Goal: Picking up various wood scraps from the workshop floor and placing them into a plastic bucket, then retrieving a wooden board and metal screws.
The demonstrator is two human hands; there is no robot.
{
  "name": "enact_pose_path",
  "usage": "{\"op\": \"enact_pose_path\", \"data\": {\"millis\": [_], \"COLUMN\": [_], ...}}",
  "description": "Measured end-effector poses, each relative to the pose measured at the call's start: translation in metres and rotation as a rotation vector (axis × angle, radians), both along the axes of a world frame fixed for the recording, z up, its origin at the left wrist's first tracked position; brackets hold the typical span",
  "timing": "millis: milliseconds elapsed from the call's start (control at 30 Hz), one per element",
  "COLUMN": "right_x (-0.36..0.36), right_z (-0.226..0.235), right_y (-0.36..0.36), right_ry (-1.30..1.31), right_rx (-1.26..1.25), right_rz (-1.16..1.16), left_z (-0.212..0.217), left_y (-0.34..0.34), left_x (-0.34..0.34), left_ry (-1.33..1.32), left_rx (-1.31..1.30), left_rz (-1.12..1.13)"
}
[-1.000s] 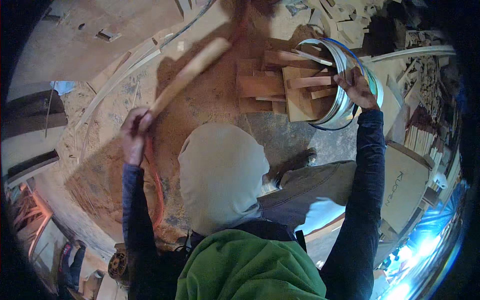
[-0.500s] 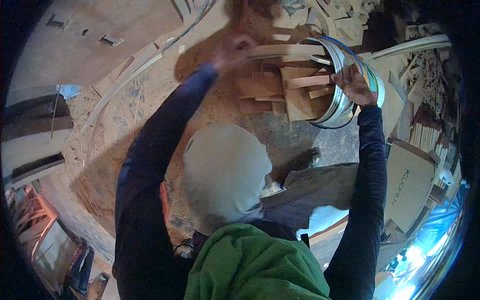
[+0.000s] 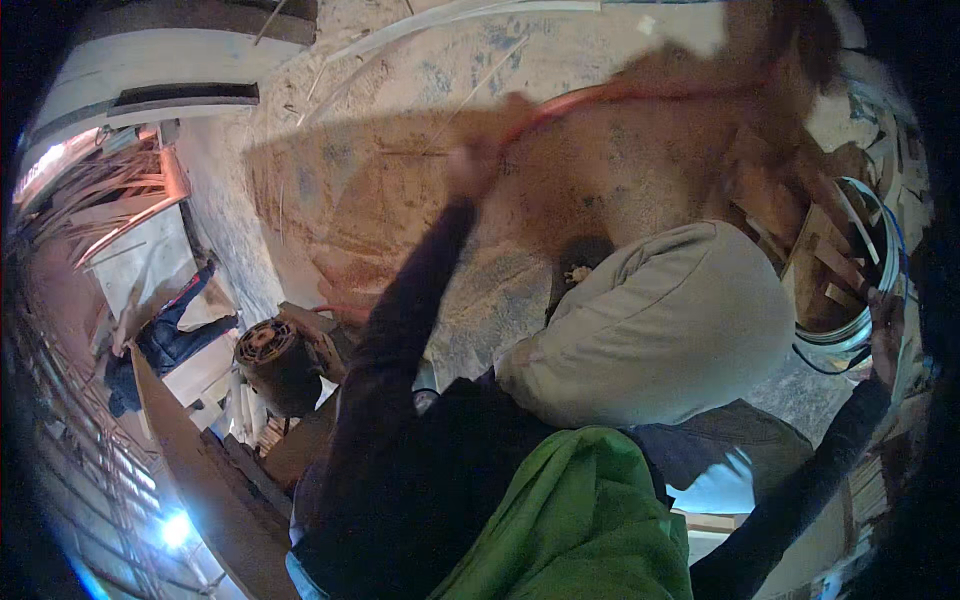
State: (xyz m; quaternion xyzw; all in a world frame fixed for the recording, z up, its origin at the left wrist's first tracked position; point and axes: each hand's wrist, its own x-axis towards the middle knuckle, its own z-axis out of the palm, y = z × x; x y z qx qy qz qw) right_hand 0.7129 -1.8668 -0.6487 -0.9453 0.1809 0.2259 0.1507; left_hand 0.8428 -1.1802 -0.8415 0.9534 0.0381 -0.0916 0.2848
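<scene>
My left hand (image 3: pixel 475 165), smeared by motion, is held out over the dusty floor. From it a long, blurred red strip (image 3: pixel 620 92), hose-like, runs off to the right; the fingers seem closed round its end. Far on the right, my right hand (image 3: pixel 885 335) has its fingers closed on the pale, hoop-like rim (image 3: pixel 838 330) of a round bundle edged in white and blue. Brown wooden pieces (image 3: pixel 835 262) lie inside and beside that rim. A dark, blurred shape (image 3: pixel 785 45) at the upper right cannot be made out.
A pale, cloth-covered round form (image 3: pixel 660 330) and green cloth (image 3: pixel 570 520) fill the lower middle. A motor with a vented end (image 3: pixel 268 345) stands by my left arm. Wood scraps (image 3: pixel 110 200), dark clothing (image 3: pixel 185 330) and a long board (image 3: pixel 190 460) are at the left.
My view has swung left, so the round bundle sits farther right. My left hand has come away from the pale wooden strip and now trails the red one. My right hand stays at the rim.
</scene>
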Motion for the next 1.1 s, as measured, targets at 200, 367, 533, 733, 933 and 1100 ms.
{"op": "enact_pose_path", "data": {"millis": [200,367,533,733,933,1100], "right_x": [-0.053,-0.046,-0.053,-0.053,-0.089,-0.108], "right_z": [-0.052,-0.054,-0.052,-0.035,-0.065,-0.087], "right_y": [-0.090,-0.087,-0.109,-0.107,-0.108,-0.116], "right_ry": [0.071,0.188,0.038,-0.052,-0.340,-0.318], "right_rx": [0.389,0.213,0.181,0.713,1.153,0.977], "right_rz": [-0.316,-0.403,-0.215,-0.411,-0.543,-0.648], "left_z": [0.000,-0.051,0.013,-0.021,-0.002,-0.023], "left_y": [0.206,0.198,0.094,0.085,-0.015,-0.085], "left_x": [-0.065,-0.148,-0.052,0.022,0.167,0.247], "left_ry": [0.788,0.360,-0.050,-0.058,-0.284,-0.131], "left_rx": [0.855,0.751,0.587,0.503,0.713,0.636], "left_rz": [-0.202,0.077,-0.234,-0.426,-0.520,-0.358]}}
